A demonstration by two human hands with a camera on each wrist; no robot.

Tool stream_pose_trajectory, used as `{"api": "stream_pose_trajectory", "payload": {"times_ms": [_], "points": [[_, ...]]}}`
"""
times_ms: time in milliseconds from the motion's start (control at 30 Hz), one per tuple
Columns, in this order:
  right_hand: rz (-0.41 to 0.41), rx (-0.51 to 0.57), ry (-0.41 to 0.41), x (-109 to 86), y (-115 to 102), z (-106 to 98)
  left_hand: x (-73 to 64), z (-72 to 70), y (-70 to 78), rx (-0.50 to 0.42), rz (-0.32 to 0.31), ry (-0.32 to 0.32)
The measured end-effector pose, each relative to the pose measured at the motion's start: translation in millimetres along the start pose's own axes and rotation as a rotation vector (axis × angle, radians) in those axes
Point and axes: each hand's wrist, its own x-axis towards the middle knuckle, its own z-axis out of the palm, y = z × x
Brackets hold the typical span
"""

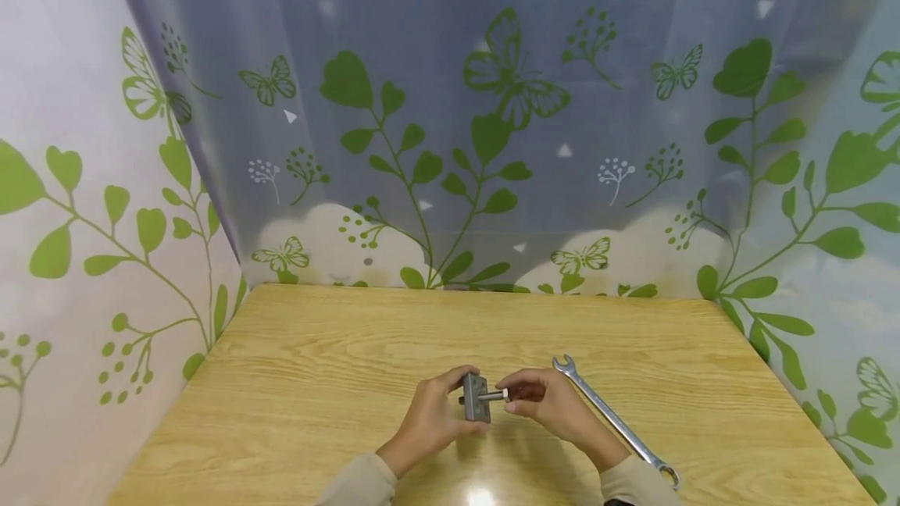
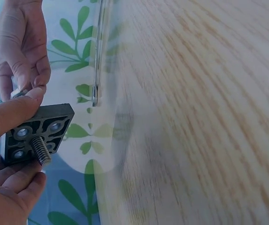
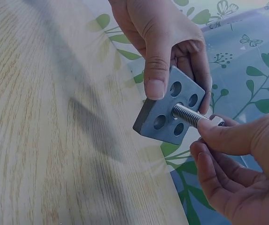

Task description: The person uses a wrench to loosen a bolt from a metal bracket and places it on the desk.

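Observation:
In the head view my left hand [image 1: 427,418] grips a square grey metal plate [image 1: 474,400] by its edges, thumb on one side and fingers on the other. A bolt [image 1: 494,395] passes through the plate's middle. My right hand [image 1: 551,406] pinches the bolt near its hex head [image 3: 217,121] between thumb and fingers. The right wrist view shows several round holes in the plate [image 3: 146,119] around the bolt's threaded shank [image 3: 187,115]. From the left wrist view, the threaded end [image 2: 41,151] juts out of the plate's ribbed far face. The plate is held above the table.
A long combination wrench [image 1: 612,414] lies slantwise on the wood-grain table [image 1: 316,358], just right of my right hand. Patterned curtains [image 1: 436,256] with green leaves and butterflies hang behind the table and along both sides.

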Motion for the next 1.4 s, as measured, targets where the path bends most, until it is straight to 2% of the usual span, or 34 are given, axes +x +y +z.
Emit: {"api": "stream_pose_trajectory", "payload": {"times_ms": [167, 333, 433, 500, 600, 733, 867, 1200, 1333, 1400], "points": [[0.013, 0.014, -0.038, -0.3, 0.0, -0.2, -0.9, 0.4, -0.1, 0.006, 0.000, -0.005], [0.118, 0.068, -0.094, -0.6, -0.8, -0.7, -1.6, 1.6, -1.5, 0.014, 0.003, -0.005], [0.180, 0.090, -0.085, 0.2, -1.5, 0.2, -0.8, 2.8, -2.2, 0.019, 0.004, 0.004], [0.194, 0.092, -0.070, 0.8, -1.6, 1.3, -0.6, 3.3, -2.5, 0.017, 0.006, 0.007], [0.168, 0.064, -0.044, 0.9, -1.0, 2.3, -0.8, 3.4, -2.7, 0.017, 0.006, 0.002], [0.068, -0.032, -0.002, 0.5, 0.4, 1.4, -1.2, 2.8, -2.3, 0.013, 0.007, -0.006], [0.004, -0.072, 0.019, 0.2, 0.7, 0.3, -1.0, 2.8, -2.3, 0.013, 0.013, -0.008], [-0.003, -0.043, 0.019, -0.6, -1.5, -0.8, -1.0, 3.0, -2.3, 0.005, 0.011, -0.013], [0.001, -0.014, -0.039, -1.1, -2.1, -1.7, -1.7, 3.0, -1.9, 0.008, 0.002, -0.011], [0.031, 0.003, -0.070, -0.9, -2.1, -1.8, -1.6, 3.3, -2.5, 0.003, -0.001, -0.011]]}}
